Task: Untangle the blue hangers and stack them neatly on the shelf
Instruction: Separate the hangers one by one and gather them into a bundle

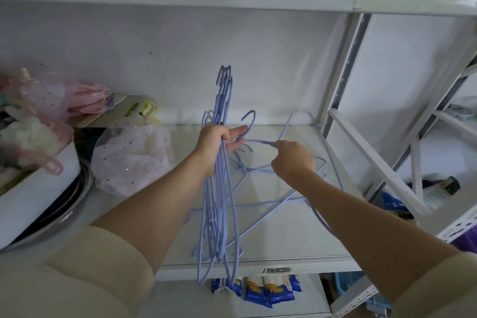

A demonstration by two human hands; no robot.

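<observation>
Head view: left hand (218, 143) fingers clamp the hanger bundle (219, 201); right hand (293, 161) fingers pinch one tangled hanger (258, 141).

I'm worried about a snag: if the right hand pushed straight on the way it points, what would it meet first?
Probably the left hand, which grips the hanger bundle: the right hand pinches a loose hanger and points up-left toward it. Depth is unclear.

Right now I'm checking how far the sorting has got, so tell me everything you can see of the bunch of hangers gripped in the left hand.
The bunch of hangers is several thin light-blue hangers, apparently coated wire, gathered side by side and held roughly upright. The left hand closes around them below the necks. Their hooks rise together above the fist, against the white back wall. Their lower ends hang past the front edge of the shelf. An exact count cannot be made. Behind them, loose hangers lie on the shelf.
</observation>
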